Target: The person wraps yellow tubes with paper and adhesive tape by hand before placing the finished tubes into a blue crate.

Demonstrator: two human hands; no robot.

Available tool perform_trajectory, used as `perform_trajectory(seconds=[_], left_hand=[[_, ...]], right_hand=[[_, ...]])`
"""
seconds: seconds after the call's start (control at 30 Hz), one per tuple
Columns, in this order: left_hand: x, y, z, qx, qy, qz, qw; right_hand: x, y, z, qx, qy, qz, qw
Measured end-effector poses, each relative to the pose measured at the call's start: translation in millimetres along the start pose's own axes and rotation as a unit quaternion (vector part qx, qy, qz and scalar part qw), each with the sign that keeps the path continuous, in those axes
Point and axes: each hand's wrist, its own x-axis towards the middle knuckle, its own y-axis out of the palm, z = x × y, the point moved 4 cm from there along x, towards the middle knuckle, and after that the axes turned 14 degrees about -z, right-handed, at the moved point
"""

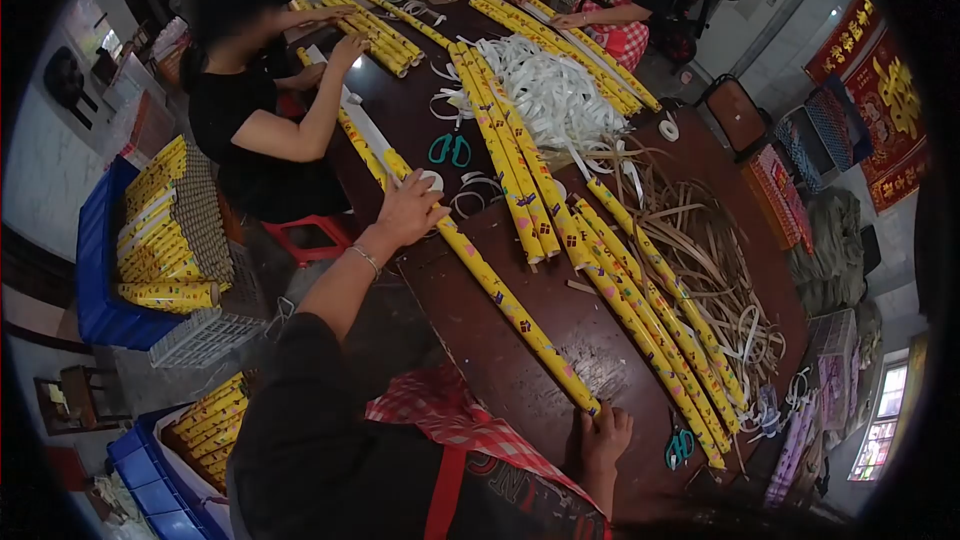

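The fisheye rim blacks out every corner, and the wearer's chest and red checked apron [440, 420] cover the near desk [520, 350] edge at 6 o'clock. Co-workers' faces are blurred or cut off at the top. The print on the rolls is too small to read.

A long yellow roll [500, 290] lies on the dark desk, running from about 10 o'clock to 5 o'clock. The left hand [408, 208] reaches far out, arm nearly straight, palm down on the roll's far end, fingers curled over it; a roll of white tape [431, 179] sits just at its fingertips, partly hidden. How firmly that grip closes cannot be told. The right hand [605, 435], close to the body, has its grip wrapped around the near end of the roll, fingers folded over the top, thumb hidden.

More yellow rolls [640, 310] lie at 3 o'clock of it, over a tangle of tan strips [715, 260]. Teal scissors [680, 445] lie just at 3 o'clock of the right hand, another pair [451, 148] at 1 o'clock of the left hand. White strips [545, 90] are heaped toward 12 o'clock.
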Motion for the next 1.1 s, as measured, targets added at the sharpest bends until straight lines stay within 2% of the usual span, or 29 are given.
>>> perform_trajectory(seconds=[0.13,0.17,0.27,0.3,0.43,0.63,1.1], left_hand=[[6.7,-7.4,40.5,0.06,-0.049,0.024,0.997],[7.4,-6.8,48.1,0.078,-0.078,0.064,0.992],[5.7,-9.9,63.0,0.095,-0.118,0.069,0.986],[4.8,-13.2,60.6,0.105,-0.131,0.103,0.98],[-10.0,-8.5,49.0,0.085,-0.122,0.076,0.986],[-34.5,-7.7,-0.2,0.025,-0.052,0.026,0.998],[-93.8,-30.3,-157.2,-0.098,0.111,0.069,0.987]], right_hand=[[0.6,-1.9,0.7,0.002,0.002,0.009,1.0],[1.6,-3.0,2.1,-0.002,0.004,0.011,1.0],[3.1,-3.6,3.8,0.003,0.008,0.008,1.0],[2.9,-2.9,3.0,0.003,0.01,0.009,1.0],[3.5,-3.1,-1.2,0.003,0.012,0.019,1.0],[5.4,-6.0,-2.6,0.01,0.013,0.025,1.0],[8.4,-8.7,-5.7,0.031,0.009,0.005,0.999]])
